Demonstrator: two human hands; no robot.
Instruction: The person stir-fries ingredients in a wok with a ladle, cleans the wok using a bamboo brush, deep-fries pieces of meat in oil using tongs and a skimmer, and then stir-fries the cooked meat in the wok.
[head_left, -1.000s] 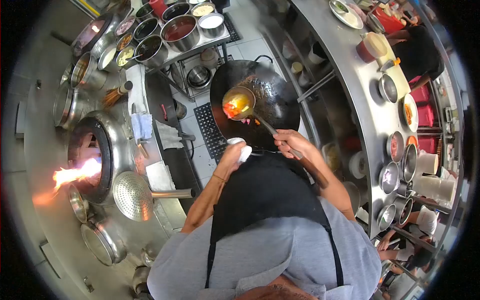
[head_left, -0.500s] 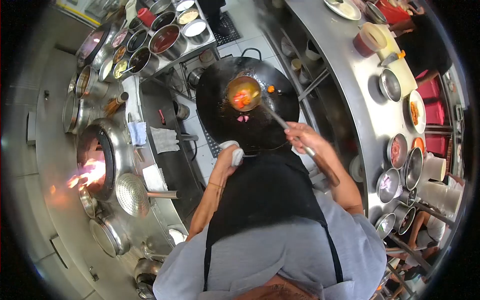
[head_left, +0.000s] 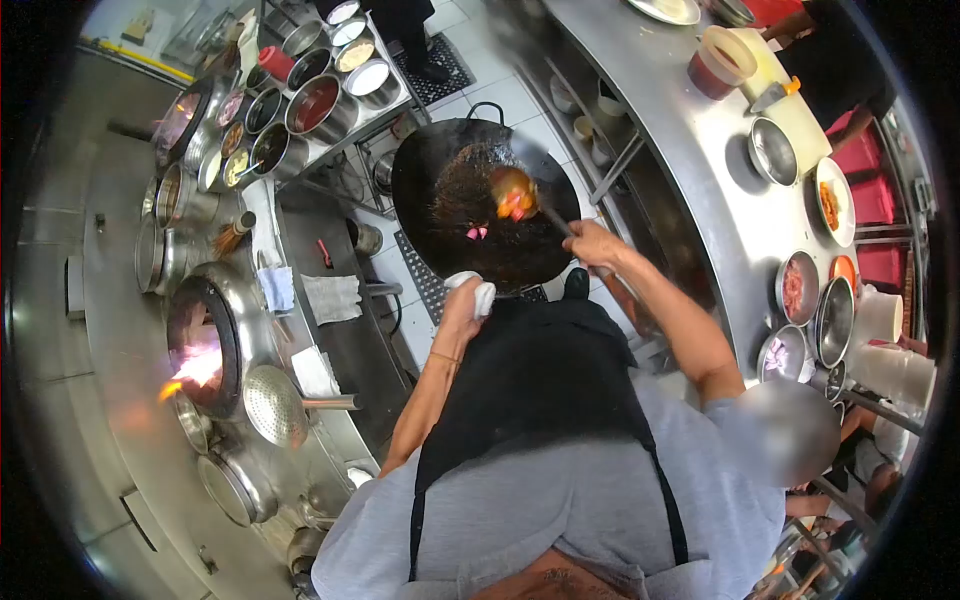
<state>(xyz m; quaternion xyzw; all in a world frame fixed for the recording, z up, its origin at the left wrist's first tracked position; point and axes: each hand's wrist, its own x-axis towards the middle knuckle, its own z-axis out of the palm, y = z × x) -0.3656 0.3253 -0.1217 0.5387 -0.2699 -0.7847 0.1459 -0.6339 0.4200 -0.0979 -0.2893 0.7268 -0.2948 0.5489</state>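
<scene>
— What is largest?
— The smooth steel table [head_left: 690, 130]. Apart from it, the round, blackened wok [head_left: 418, 190] is before the person.
— And the hands?
— The right hand [head_left: 593, 245] grips the long-handled ladle [head_left: 555, 219], likely for reach; the left hand [head_left: 459, 312] clutches crumpled white cloth [head_left: 484, 298] at the rim, probably against heat.
— Smallest?
— Orange-red pieces [head_left: 517, 206] in the ladle; pink bits [head_left: 477, 233] in the wok.

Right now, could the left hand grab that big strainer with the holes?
Probably not without letting go: the left hand holds a white cloth at the near edge of the wok. The strainer looks free, off to the left, handle pointing towards the person.
</scene>
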